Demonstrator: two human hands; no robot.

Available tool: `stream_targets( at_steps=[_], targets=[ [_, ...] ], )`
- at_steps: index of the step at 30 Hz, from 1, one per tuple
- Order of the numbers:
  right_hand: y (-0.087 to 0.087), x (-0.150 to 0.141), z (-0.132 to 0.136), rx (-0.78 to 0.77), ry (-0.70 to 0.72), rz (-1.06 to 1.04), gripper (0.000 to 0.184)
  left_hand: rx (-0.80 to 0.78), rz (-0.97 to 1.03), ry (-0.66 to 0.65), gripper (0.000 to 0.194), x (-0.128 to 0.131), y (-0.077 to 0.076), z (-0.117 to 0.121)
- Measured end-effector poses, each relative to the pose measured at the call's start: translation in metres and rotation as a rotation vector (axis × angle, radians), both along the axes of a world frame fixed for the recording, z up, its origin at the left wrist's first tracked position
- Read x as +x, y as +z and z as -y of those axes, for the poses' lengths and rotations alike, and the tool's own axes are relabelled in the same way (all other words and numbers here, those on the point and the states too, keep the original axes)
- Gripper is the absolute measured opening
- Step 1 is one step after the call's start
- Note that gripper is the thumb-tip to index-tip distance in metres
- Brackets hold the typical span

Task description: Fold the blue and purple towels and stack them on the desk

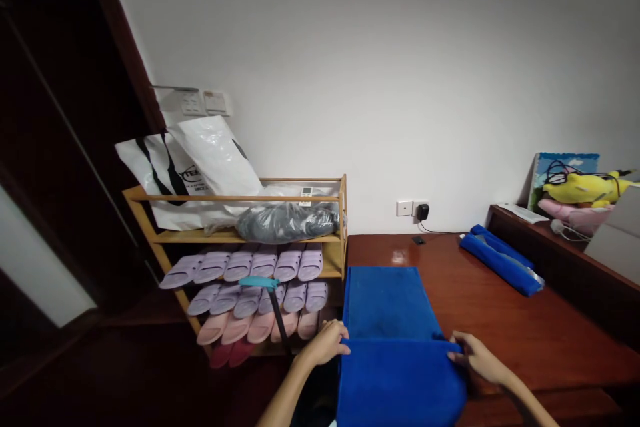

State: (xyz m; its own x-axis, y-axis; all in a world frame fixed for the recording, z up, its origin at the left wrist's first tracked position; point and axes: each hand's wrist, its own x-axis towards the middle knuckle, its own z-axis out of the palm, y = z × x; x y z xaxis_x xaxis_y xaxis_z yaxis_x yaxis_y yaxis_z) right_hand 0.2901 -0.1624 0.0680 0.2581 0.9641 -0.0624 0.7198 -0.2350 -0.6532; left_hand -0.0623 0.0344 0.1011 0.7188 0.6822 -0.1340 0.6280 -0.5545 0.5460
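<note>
A blue fabric piece (400, 380) lies over the near left part of the brown table; I cannot make out exactly what it is. Its far part (387, 303) is flat on the tabletop, while a straight edge runs across its middle between my hands. My left hand (327, 343) pinches the left end of that edge, thumb and fingers closed. At the right end, my right hand (470, 355) grips the same edge between thumb and fingers. The near part hangs toward me and runs out of the picture at the bottom.
Two folded blue bundles (500, 260) lie on the table (450, 287) at the right. Left of the table, a wooden rack (330, 267) holds lilac slippers (313, 261), pink slippers (260, 328) and white bags (217, 153). A turquoise-topped handle (259, 282) stands before it.
</note>
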Motion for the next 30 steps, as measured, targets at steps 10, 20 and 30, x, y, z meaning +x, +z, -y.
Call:
stream_targets(
  at_steps=[10,20,30],
  targets=[
    [0.116,-0.009,0.042,0.313,-0.075,-0.067,0.036,-0.202,0.288,-0.082,0.026,-0.032,0.131,0.026],
    [0.18,-0.011,0.035,0.572,-0.314,0.043,0.038,-0.122,0.627,0.198,0.03,-0.025,0.192,0.063],
    [0.197,-0.036,0.048,0.816,-0.447,0.241,0.037,-0.242,0.954,0.381,0.035,-0.025,0.196,0.083]
  ],
)
